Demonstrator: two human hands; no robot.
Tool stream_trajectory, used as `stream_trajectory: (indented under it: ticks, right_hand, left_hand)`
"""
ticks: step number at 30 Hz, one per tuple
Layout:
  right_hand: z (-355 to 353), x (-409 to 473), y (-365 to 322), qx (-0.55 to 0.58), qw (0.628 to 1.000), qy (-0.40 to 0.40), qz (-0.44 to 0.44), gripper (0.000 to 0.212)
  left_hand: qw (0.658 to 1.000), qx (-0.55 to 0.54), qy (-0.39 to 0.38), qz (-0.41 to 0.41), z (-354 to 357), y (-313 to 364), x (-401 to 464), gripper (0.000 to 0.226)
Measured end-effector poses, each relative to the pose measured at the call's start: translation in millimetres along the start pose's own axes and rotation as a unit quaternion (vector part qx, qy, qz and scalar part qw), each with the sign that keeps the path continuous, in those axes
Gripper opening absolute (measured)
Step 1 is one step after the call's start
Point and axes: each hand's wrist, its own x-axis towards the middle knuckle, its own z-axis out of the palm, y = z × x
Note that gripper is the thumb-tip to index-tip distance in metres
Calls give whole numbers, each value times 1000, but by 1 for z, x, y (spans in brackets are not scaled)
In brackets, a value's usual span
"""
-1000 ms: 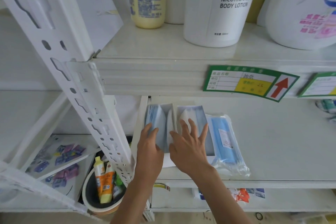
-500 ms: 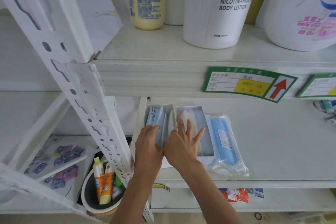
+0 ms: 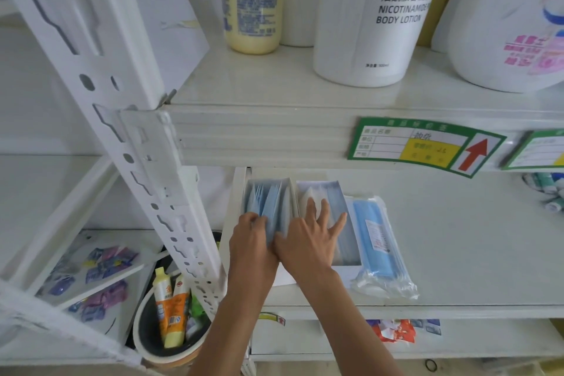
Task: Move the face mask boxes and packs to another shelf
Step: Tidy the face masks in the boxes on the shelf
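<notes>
Both hands (image 3: 283, 243) closer together, gripping left mask box (image 3: 268, 201).

Left hand (image 3: 251, 241) covers near end of left box (image 3: 268, 201); fingertips buried among masks. Right hand (image 3: 308, 241) hides near half of middle box (image 3: 329, 192). Lotion bottle (image 3: 372, 15) cut by top edge. Detergent jug (image 3: 512, 24) cut at right. Price tag (image 3: 424, 146) handwriting unreadable. Tubes (image 3: 546, 189) at right edge blurred.
</notes>
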Motion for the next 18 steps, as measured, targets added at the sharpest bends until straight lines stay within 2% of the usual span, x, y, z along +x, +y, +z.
stream_trajectory:
  ticks: [3,7,9,11,15,18]
  right_hand:
    - [6,3,1,-3,1000,10,-2,39]
    - [11,3,4,25,999,30,8,73]
    - [12,4,5,26,999,29,10,81]
    - [13,4,5,20,1000,22,5,80]
    - [16,3,7,25,999,27,-3,58]
    - [17,3,7,35,999,26,-5,65]
  left_hand:
    - [1000,2,1,9,-2,-5,-2,26]
    - [1000,-13,-7,2,-1,-7,-5,34]
    - [999,-39,3,-6,0,-4,-6,32]
    - [998,-59,13,-25,1,-2,-7,32]
    - [999,-36,8,-19,-2,-3,-9,36]
    - [999,-45,3,-27,-4,-3,-8,42]
